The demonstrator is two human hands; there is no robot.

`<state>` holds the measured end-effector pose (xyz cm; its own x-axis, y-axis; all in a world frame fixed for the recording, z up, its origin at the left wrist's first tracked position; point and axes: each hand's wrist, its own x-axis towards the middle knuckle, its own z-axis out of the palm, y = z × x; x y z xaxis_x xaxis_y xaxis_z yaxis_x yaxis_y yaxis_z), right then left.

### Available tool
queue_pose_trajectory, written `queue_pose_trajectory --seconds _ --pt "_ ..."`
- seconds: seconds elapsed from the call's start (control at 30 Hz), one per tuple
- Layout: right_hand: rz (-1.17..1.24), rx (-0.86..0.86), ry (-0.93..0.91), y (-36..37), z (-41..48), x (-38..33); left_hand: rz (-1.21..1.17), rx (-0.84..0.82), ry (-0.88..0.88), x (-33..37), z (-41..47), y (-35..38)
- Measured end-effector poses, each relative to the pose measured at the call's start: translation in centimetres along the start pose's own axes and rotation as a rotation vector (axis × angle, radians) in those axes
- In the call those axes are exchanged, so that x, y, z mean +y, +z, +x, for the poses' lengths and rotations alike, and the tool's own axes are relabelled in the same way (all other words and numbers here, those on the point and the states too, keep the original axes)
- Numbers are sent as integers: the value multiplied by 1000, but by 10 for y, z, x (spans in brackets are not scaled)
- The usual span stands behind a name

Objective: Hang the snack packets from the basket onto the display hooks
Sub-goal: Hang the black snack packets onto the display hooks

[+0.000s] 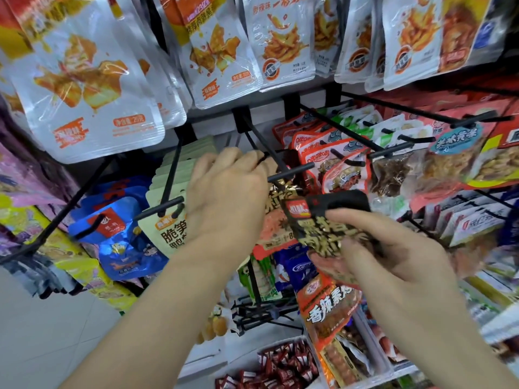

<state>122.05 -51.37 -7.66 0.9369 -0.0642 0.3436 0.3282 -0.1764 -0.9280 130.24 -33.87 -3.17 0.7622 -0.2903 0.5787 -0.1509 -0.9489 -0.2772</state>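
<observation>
Black-and-gold snack packet (320, 228) sits right of centre, pinched in your right hand (393, 248) just below the tip of the black display hook (292, 171). Your left hand (227, 197) is at mid-frame, fingers (252, 161) curled against that hook's wire; whether they grip it cannot be told.

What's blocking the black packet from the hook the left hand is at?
Nothing visible. The black packet, in the right hand, sits just below the open tip of the display hook; the left hand holds the rod farther back.
</observation>
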Motion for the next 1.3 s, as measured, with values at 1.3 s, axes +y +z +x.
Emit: queue_pose_trajectory --seconds 1.3 --pt "291 -16 -5 19 25 -22 -1475 -19 -592 33 -77 -45"
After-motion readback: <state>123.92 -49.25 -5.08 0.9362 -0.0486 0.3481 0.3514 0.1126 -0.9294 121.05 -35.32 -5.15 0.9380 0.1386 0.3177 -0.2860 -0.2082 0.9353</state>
